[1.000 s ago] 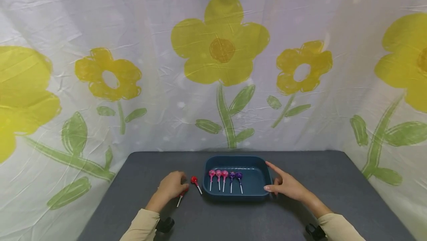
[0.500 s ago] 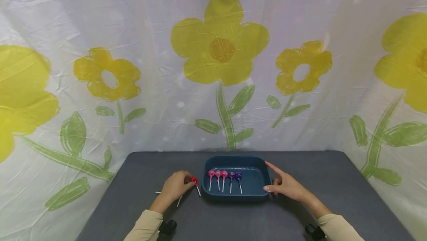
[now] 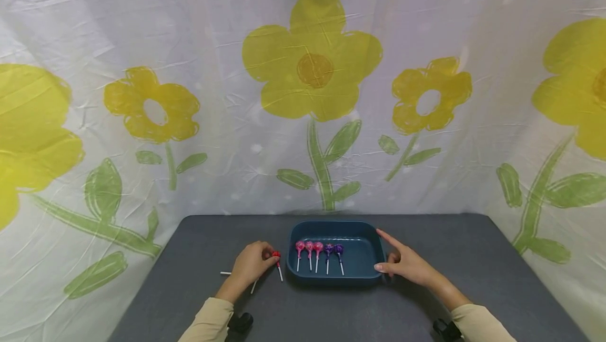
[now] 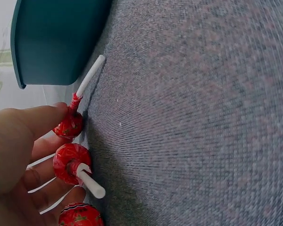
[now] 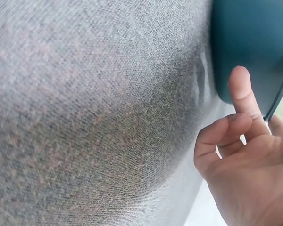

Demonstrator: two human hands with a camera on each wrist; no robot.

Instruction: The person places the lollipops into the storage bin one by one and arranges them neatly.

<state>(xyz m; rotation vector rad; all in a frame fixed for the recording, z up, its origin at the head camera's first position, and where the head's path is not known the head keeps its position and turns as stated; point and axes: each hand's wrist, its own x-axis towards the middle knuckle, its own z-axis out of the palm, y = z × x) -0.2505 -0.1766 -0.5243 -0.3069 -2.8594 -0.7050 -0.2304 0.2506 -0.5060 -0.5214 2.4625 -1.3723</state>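
Note:
In the head view, my left hand (image 3: 248,267) pinches a red lollipop (image 3: 276,254) at its head between thumb and fingers, its white stick pointing toward me. The left wrist view shows this pinched lollipop (image 4: 70,123) with the thumb at its wrapper neck. A second red lollipop (image 4: 71,164) lies by the curled fingers, and part of a third (image 4: 80,215) shows below. My right hand (image 3: 409,264) rests against the right end of the blue tray (image 3: 331,280), thumb and index finger spread and straight. In the right wrist view, a fingertip (image 5: 240,80) touches the tray's outer wall.
Inside the tray, three pink lollipops (image 3: 310,247) and two purple lollipops (image 3: 339,249) lie in a row at the left and middle. The tray stands on a dark grey table (image 3: 331,313). A flowered curtain (image 3: 227,173) hangs behind the table.
My left hand has moved slightly right and taken hold of the red lollipop nearest the tray, whose stick has turned a little. My right hand and the tray have stayed in place.

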